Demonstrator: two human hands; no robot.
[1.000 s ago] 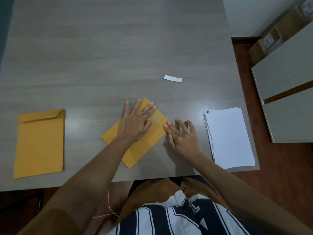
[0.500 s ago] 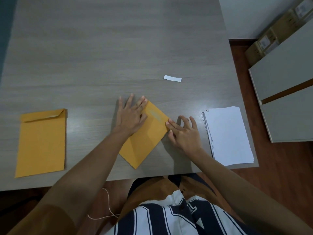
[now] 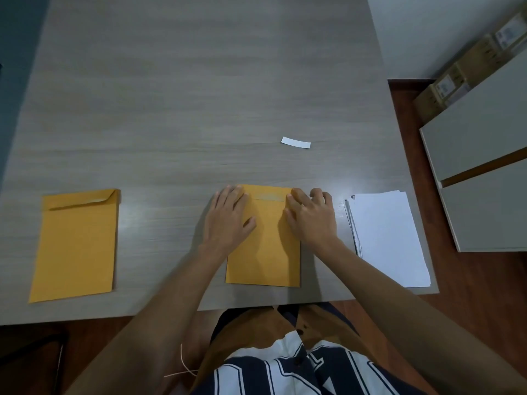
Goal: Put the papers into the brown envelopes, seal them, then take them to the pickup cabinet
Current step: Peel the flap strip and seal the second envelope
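- brown envelope (image 3: 263, 252) lies flat and square to the table (image 3: 185, 95) front edge, flap end away from the person
- left hand (image 3: 228, 220): palm down, fingers straight and together, pressing the envelope's upper left corner area
- right hand (image 3: 310, 216): palm down on the upper right edge, fingers bent at the knuckles, tips on the flap; no pinch visible
- second brown envelope (image 3: 75, 246) well apart to the left, flap partly lifted
- stack of white papers (image 3: 387, 238) just right of the right hand
- small white strip (image 3: 295, 143) farther back on the table
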